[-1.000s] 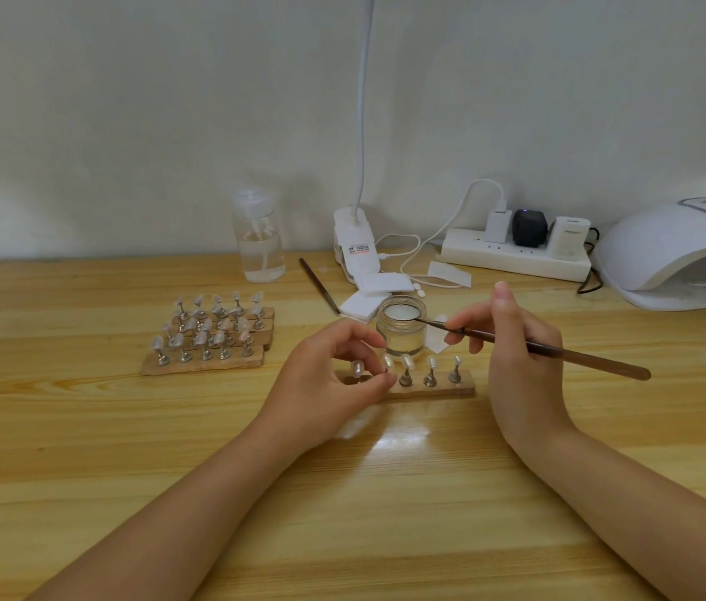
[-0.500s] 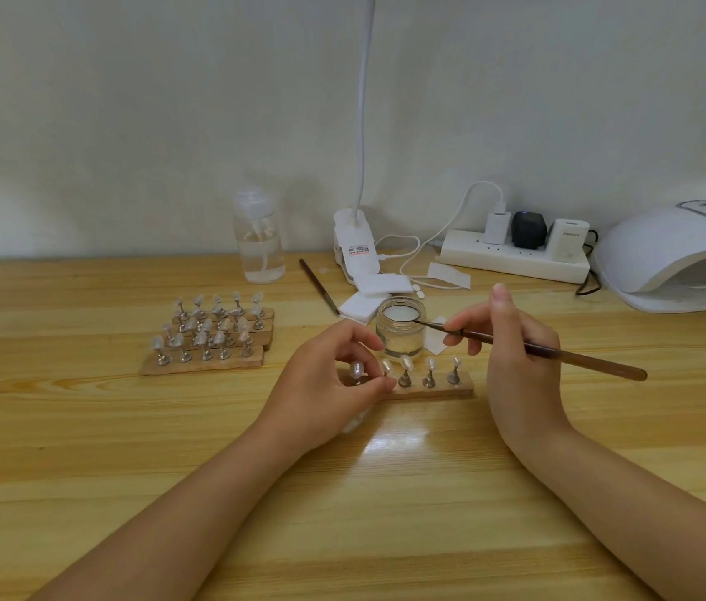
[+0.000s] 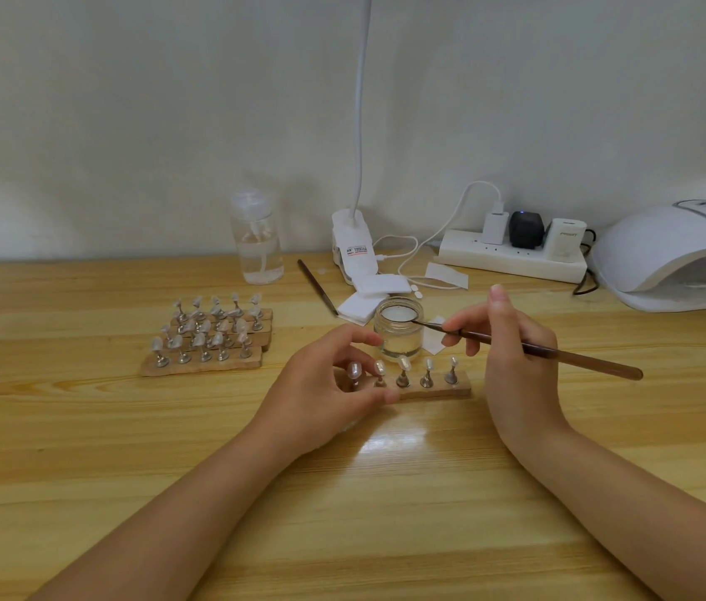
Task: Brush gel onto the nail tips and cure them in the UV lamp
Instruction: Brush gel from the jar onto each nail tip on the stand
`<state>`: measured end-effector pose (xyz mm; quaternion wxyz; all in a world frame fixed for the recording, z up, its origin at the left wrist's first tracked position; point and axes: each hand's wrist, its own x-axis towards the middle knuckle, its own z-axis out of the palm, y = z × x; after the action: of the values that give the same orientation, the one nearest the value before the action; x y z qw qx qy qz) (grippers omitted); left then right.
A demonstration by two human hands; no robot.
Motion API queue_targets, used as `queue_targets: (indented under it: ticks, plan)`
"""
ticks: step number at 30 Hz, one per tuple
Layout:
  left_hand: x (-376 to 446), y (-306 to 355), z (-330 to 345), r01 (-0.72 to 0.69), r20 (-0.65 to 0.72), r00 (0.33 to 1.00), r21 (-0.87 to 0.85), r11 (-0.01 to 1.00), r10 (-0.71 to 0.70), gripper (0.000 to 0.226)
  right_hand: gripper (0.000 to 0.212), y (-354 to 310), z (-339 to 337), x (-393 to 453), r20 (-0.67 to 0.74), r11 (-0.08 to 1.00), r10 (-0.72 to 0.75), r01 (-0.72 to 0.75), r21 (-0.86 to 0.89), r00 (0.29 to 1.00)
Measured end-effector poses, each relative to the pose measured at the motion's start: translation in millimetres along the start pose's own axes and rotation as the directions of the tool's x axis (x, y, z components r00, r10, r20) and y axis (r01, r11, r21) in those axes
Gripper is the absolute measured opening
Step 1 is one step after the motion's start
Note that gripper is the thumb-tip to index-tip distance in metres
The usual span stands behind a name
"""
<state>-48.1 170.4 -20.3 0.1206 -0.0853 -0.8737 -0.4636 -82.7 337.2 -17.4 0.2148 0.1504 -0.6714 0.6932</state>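
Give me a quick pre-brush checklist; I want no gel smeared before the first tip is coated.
1. Brush held by right hand: ok.
2. Bristles at the open gel jar: ok; whether loaded, cannot tell.
3. Left hand steadies the wooden strip: ok.
4. Five nail tips upright on stands: ok.
5. UV lamp display lit, opening facing the work: ok.

Glossy wooden table (image 3: 82, 448), clear glass jar (image 3: 398, 336), metal-stemmed nail tips (image 3: 403, 370).
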Motion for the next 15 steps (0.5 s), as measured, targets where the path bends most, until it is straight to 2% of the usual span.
queue_targets:
  ticks: [11, 15]
  plan:
    - [4.3, 4.8, -16.9, 0.039, 0.147, 0.988, 0.076, 0.996, -0.050, 0.033, 0.049, -1.2, -0.2, 0.7, -0.013, 1.000, 0.028, -0.028, 0.007, 1.000]
    - [4.2, 8.0, -9.3, 0.049, 0.080, 0.995, 0.138, 0.989, -0.060, 0.022, 0.049, -1.6, 0.3, 0.9, -0.018, 0.999, 0.049, -0.048, 0.006, 0.999]
